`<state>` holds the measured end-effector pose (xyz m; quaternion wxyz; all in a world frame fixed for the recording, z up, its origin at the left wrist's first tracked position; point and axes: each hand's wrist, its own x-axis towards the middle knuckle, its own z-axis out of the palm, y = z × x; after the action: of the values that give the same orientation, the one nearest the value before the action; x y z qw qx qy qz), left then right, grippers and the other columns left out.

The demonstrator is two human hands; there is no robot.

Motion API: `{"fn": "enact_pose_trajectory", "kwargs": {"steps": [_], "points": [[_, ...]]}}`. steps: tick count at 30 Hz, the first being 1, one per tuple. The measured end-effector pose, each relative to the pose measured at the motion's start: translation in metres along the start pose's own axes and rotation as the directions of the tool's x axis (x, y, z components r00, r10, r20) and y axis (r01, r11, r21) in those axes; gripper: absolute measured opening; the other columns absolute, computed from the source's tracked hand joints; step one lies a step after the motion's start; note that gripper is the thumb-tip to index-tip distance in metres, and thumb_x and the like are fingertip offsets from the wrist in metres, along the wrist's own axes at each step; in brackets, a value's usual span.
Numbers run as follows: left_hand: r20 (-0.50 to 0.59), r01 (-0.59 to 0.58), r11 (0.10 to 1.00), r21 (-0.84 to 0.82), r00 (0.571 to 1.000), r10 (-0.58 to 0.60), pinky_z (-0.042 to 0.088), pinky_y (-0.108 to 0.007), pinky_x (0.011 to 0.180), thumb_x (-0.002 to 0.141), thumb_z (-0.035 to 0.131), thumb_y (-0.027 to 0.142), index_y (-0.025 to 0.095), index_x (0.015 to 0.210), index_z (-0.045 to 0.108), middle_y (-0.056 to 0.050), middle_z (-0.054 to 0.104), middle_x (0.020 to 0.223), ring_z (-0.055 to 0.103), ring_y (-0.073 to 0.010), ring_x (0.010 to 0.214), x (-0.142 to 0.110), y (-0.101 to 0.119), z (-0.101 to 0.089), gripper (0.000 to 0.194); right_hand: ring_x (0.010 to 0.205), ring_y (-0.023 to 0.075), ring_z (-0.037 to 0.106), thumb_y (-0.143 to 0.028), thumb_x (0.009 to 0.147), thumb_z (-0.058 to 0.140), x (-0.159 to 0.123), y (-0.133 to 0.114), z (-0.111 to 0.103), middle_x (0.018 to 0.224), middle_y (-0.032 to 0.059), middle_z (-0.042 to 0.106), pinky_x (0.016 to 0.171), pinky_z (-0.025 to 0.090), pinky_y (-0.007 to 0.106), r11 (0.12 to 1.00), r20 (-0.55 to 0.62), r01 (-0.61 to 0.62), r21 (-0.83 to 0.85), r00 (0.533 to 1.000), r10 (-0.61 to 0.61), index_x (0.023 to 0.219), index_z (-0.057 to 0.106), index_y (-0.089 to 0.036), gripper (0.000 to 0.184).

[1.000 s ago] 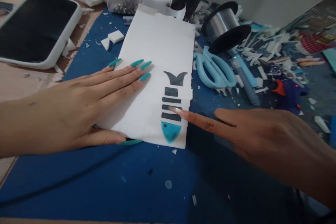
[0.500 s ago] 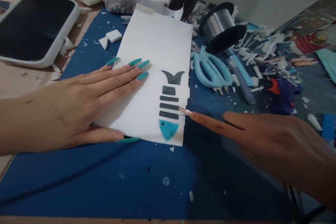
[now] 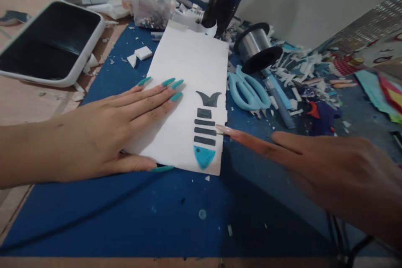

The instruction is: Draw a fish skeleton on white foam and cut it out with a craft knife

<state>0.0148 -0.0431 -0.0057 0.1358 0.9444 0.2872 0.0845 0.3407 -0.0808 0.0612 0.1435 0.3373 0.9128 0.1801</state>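
A white sheet [image 3: 185,58] lies on a blue mat, with a fish-skeleton shape on it: a dark tail [image 3: 209,99], several dark bars [image 3: 204,131] and a teal head [image 3: 204,157] with a dark eye. My left hand [image 3: 125,121], teal-nailed, rests flat on the sheet's left part, fingers stretched out, thumb at its near edge. My right hand [image 3: 329,167] comes in from the right. Its index finger is stretched out, the pale nail tip by the bars' right ends. Its other fingers are mostly hidden, and a thin dark line shows under the nail.
Light-blue scissors [image 3: 248,92], a wire spool [image 3: 257,46], and a heap of cut scraps [image 3: 301,63] lie to the right. Behind the sheet stand a dark bottle [image 3: 220,8] and a clear bag [image 3: 153,0]. A phone [image 3: 52,44] lies at left on the blue mat's [image 3: 125,217] far side.
My right index finger has shifted slightly along the bars toward the tail. My left hand stays flat on the sheet. The whole view has shifted a little.
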Motion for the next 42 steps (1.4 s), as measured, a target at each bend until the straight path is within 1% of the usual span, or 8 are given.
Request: {"fn": "enact_pose_trajectory", "kwargs": {"steps": [3, 6, 10, 18, 27, 32, 37, 42], "points": [[-0.002, 0.010, 1.000, -0.009, 1.000, -0.010, 0.016, -0.055, 0.114, 0.083, 0.038, 0.065, 0.028, 0.146, 0.000, 0.002, 0.000, 0.154, 0.014, -0.0386, 0.138, 0.001, 0.001, -0.001, 0.082, 0.032, 0.0085, 0.035, -0.005, 0.086, 0.024, 0.014, -0.005, -0.002, 0.051, -0.0054, 0.041, 0.035, 0.021, 0.019, 0.993, -0.036, 0.112, -0.045, 0.993, -0.114, 0.144, 0.023, -0.027, 0.062], [0.036, 0.013, 1.000, -0.023, 0.999, -0.012, 0.015, -0.061, 0.111, 0.085, 0.036, 0.062, 0.024, 0.146, -0.001, -0.001, -0.003, 0.153, 0.012, -0.0401, 0.137, 0.002, 0.001, -0.001, 0.081, 0.033, 0.0083, 0.039, -0.001, 0.084, 0.022, 0.023, -0.007, -0.001, 0.053, -0.0042, 0.046, 0.036, 0.024, 0.018, 0.992, -0.062, 0.115, -0.055, 0.991, -0.118, 0.142, 0.028, -0.028, 0.065], [0.067, 0.040, 0.996, -0.077, 0.997, -0.035, 0.010, -0.062, 0.111, 0.086, 0.034, 0.063, 0.023, 0.146, -0.001, 0.002, -0.005, 0.153, 0.008, -0.0409, 0.137, 0.002, 0.002, -0.002, 0.080, 0.035, 0.0089, 0.042, -0.003, 0.085, 0.023, 0.025, -0.008, -0.002, 0.052, -0.0044, 0.045, 0.036, 0.024, 0.018, 0.991, -0.071, 0.127, -0.034, 0.989, -0.129, 0.143, 0.026, -0.028, 0.063], [0.054, 0.026, 0.993, -0.117, 0.998, -0.020, 0.006, -0.060, 0.111, 0.085, 0.031, 0.064, 0.022, 0.145, 0.001, 0.001, -0.004, 0.153, 0.007, -0.0403, 0.137, 0.003, 0.000, -0.001, 0.080, 0.032, 0.0071, 0.034, -0.003, 0.085, 0.019, 0.027, -0.009, -0.001, 0.052, -0.0047, 0.040, 0.037, 0.017, 0.018, 0.989, -0.069, 0.137, -0.052, 0.988, -0.141, 0.141, 0.032, -0.028, 0.062], [0.069, 0.031, 0.997, -0.075, 0.997, -0.026, 0.009, -0.064, 0.108, 0.086, 0.030, 0.063, 0.020, 0.145, 0.001, -0.001, -0.005, 0.153, 0.009, -0.0421, 0.137, 0.002, 0.002, -0.002, 0.079, 0.032, 0.0071, 0.031, -0.002, 0.085, 0.020, 0.025, -0.009, -0.003, 0.052, -0.0051, 0.038, 0.037, 0.015, 0.019, 0.987, -0.043, 0.143, -0.076, 0.988, -0.146, 0.143, 0.027, -0.027, 0.063], [0.049, 0.012, 0.999, -0.053, 0.999, -0.009, 0.013, -0.063, 0.109, 0.086, 0.032, 0.062, 0.017, 0.145, 0.003, -0.004, -0.002, 0.153, 0.011, -0.0422, 0.136, 0.003, 0.002, -0.002, 0.080, 0.031, 0.0071, 0.028, -0.003, 0.086, 0.021, 0.025, -0.009, 0.000, 0.051, -0.0053, 0.038, 0.037, 0.015, 0.019, 0.989, -0.059, 0.123, -0.086, 0.990, -0.128, 0.143, 0.026, -0.028, 0.063], [0.044, 0.017, 0.998, -0.060, 0.999, -0.014, 0.014, -0.062, 0.109, 0.086, 0.031, 0.063, 0.019, 0.146, 0.004, -0.003, 0.000, 0.153, 0.010, -0.0412, 0.136, 0.002, 0.003, -0.003, 0.078, 0.032, 0.0075, 0.034, -0.003, 0.085, 0.019, 0.026, -0.008, 0.000, 0.054, -0.0037, 0.045, 0.036, 0.017, 0.019, 0.990, -0.063, 0.135, -0.039, 0.989, -0.137, 0.143, 0.024, -0.027, 0.063], [0.060, 0.042, 0.997, -0.071, 0.997, -0.038, 0.013, -0.065, 0.107, 0.086, 0.027, 0.064, 0.019, 0.145, 0.005, -0.001, -0.002, 0.153, 0.009, -0.0432, 0.136, 0.003, 0.003, -0.003, 0.077, 0.031, 0.0076, 0.031, -0.002, 0.085, 0.019, 0.025, -0.008, -0.001, 0.050, -0.0049, 0.039, 0.036, 0.016, 0.019, 0.989, -0.079, 0.138, -0.048, 0.987, -0.141, 0.142, 0.028, -0.026, 0.063]]}}
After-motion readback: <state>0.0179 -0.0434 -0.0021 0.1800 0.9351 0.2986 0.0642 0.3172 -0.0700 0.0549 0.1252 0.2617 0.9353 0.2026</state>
